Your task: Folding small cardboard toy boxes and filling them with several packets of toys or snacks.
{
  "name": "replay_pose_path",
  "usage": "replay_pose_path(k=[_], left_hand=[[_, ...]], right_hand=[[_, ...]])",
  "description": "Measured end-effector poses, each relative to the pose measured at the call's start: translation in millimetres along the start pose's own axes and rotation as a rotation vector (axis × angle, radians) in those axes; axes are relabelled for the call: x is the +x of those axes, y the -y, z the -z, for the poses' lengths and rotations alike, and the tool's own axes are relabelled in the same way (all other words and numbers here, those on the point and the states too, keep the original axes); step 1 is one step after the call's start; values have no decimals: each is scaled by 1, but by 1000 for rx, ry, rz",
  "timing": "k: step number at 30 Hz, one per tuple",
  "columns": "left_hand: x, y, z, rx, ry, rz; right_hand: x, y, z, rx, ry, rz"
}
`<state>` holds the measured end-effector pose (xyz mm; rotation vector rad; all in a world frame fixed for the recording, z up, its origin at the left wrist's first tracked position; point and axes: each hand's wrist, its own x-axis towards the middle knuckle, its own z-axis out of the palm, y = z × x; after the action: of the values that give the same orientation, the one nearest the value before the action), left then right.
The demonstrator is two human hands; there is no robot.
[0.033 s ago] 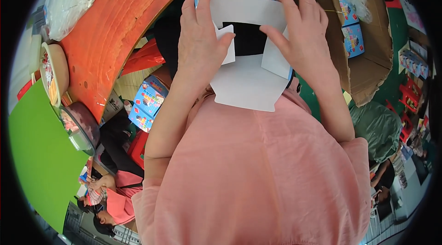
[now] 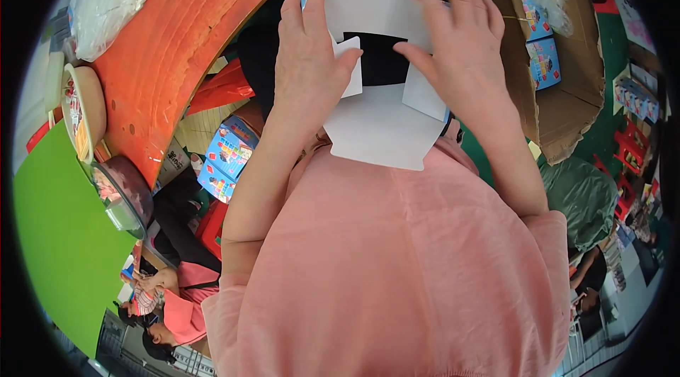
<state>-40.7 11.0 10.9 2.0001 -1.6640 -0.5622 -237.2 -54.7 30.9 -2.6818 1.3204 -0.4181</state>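
- The open carton (image 2: 382,122), white inside, was at the upper centre of the frame, its near flap reaching toward the pink shirt (image 2: 397,256).
- The left hand (image 2: 312,58) held the carton's left side, thumb by an inner flap and fingers over the far edge.
- The right hand (image 2: 460,44) was spread wide over the right side, thumb apart from the fingers; whether it pressed on the carton, I could not tell.
- Both hands blocked the view of the side walls.
- An orange tabletop (image 2: 191,8) filled the upper left, a clear plastic bag (image 2: 117,1) on it.
- Blue printed boxes (image 2: 227,157) stood left of centre, beyond the left forearm.
- At upper right, a cardboard box (image 2: 570,108) stood near the right hand, holding blue packs (image 2: 543,62) and crumpled plastic (image 2: 549,1).
- A green bag (image 2: 581,200) lay at right, below the cardboard box.
- A co-worker in pink (image 2: 185,317) sat at lower left.
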Motion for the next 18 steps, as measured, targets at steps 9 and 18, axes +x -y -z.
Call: replay_pose_path(k=[9, 18], left_hand=[[1, 14, -6, -123, -57, -39], [3, 12, -15, -57, -162, -88]], right_hand=[[33, 21, -31, -196, 162, 267], [37, 3, -11, 213, 170, 374]])
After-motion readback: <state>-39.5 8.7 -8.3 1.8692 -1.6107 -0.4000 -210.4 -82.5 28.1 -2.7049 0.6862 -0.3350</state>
